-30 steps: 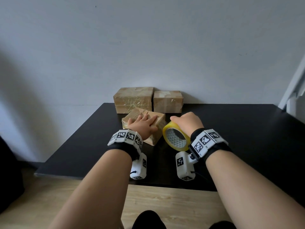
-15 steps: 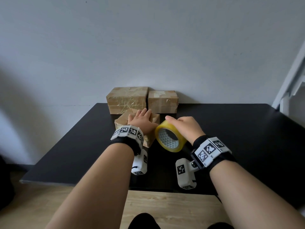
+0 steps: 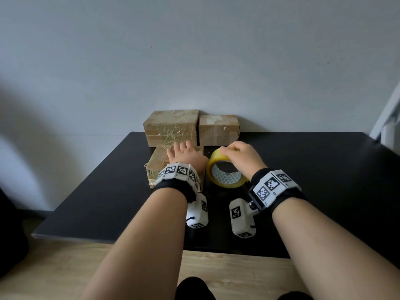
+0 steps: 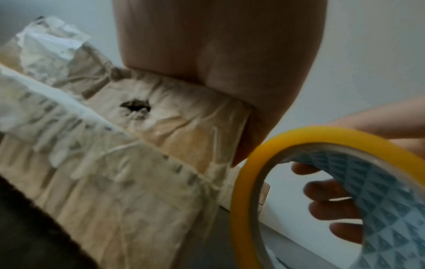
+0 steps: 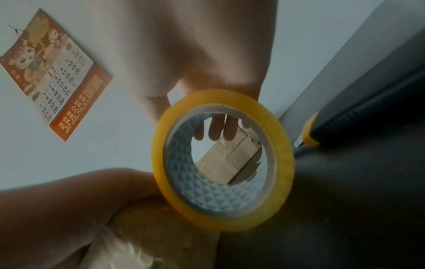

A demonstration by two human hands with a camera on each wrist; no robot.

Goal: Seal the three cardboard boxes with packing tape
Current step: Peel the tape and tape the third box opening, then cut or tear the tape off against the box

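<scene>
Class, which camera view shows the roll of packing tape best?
The right wrist view: the whole tape roll faces the camera, ring and core unobstructed. The head view shows it small under the right hand; the left wrist view crops it.

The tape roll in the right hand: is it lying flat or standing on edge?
On edge. The tape roll shows its open core toward the camera, with the right hand gripping its top rim. Whether it touches the table cannot be told.
</scene>
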